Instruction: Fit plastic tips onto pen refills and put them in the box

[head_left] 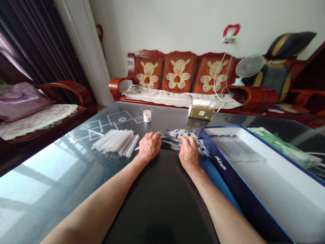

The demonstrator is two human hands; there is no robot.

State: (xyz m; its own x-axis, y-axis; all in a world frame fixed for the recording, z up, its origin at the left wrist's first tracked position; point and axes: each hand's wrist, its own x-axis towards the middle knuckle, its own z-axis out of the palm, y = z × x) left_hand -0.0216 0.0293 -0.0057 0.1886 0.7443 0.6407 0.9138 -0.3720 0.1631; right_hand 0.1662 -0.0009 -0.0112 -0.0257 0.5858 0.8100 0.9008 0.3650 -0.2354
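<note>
My left hand (pixel 149 146) and my right hand (pixel 189 153) rest knuckles-up on the dark glass table (pixel 76 176), fingers curled. Between them lies a bundle of thin dark pen refills (pixel 170 142); both hands close on its ends. Beyond the bundle lies a scatter of small clear caps (pixel 181 133), and more of them sit by my right hand against the box. To the left of my left hand lies a fan of white plastic tubes (pixel 116 141).
A large blue box with a white inside (pixel 254 176) stands open on the right, clear tubes in its far end. A small white pot (pixel 147 116), a tan packet (pixel 201 111) and a green bag (pixel 286 149) sit on the table. A red wooden sofa (pixel 177 74) lies beyond.
</note>
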